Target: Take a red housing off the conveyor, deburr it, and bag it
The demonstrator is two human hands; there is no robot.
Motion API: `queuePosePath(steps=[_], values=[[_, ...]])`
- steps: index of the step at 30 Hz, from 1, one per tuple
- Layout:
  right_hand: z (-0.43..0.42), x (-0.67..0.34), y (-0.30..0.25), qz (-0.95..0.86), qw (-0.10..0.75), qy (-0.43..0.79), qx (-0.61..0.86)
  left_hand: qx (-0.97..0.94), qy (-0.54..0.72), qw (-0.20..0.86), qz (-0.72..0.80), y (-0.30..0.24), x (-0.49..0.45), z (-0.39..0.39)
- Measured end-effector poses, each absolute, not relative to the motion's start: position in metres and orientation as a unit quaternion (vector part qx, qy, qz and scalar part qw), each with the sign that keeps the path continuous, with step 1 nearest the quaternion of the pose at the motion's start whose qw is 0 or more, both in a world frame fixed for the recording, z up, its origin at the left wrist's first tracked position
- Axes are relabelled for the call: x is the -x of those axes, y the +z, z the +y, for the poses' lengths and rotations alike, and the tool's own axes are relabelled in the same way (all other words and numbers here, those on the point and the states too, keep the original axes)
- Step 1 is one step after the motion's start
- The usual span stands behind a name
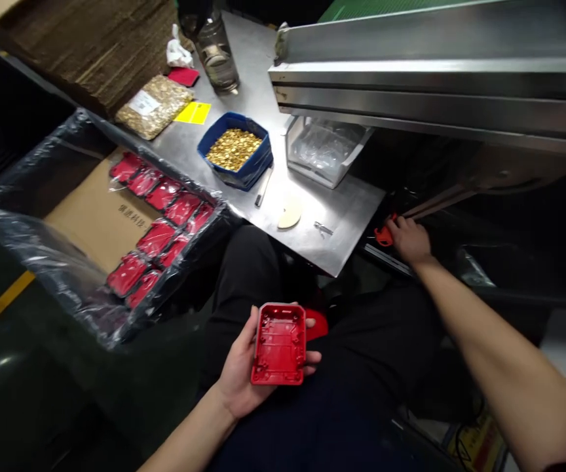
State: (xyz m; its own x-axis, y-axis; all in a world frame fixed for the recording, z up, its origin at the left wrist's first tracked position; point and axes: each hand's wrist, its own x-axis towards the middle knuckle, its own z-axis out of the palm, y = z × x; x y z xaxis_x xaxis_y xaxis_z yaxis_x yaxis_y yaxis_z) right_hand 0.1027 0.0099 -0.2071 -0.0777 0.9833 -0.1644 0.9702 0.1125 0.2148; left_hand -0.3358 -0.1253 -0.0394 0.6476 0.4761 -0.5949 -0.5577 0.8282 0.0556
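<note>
My left hand (246, 373) is closed around a red plastic housing (279, 344), a shallow tray-like shell. Its hollow inside, with ribs and screw posts, faces up towards me, above my lap. Behind it another red piece (317, 323) shows in part; what it is I cannot make out. To the right, my right hand (413, 239) reaches past the table corner, its fingers on an orange-red plastic object (384, 235). That object is partly hidden by the fingers, and its kind is unclear.
A blue bin (236, 180) of small brass parts stands on the metal table (344, 200), beside a white bin (315, 172) of clear bags, a pen (264, 188) and a pale disc (289, 213). Left is a plastic-lined box (91, 210) with bagged red parts. An aluminium beam (435, 82) hangs over.
</note>
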Motion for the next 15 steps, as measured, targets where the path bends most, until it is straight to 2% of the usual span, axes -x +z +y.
queuePosePath(steps=[8, 15], values=[[0.012, -0.105, -0.203, 0.726, 0.120, 0.005, -0.677, 0.035, 0.275, 0.905, 0.321, -0.043, 0.333, -0.118], [0.010, -0.092, -0.191, 0.691, 0.064, -0.049, -0.719, 0.035, 0.286, 0.904, 0.316, -0.045, 0.335, -0.125]])
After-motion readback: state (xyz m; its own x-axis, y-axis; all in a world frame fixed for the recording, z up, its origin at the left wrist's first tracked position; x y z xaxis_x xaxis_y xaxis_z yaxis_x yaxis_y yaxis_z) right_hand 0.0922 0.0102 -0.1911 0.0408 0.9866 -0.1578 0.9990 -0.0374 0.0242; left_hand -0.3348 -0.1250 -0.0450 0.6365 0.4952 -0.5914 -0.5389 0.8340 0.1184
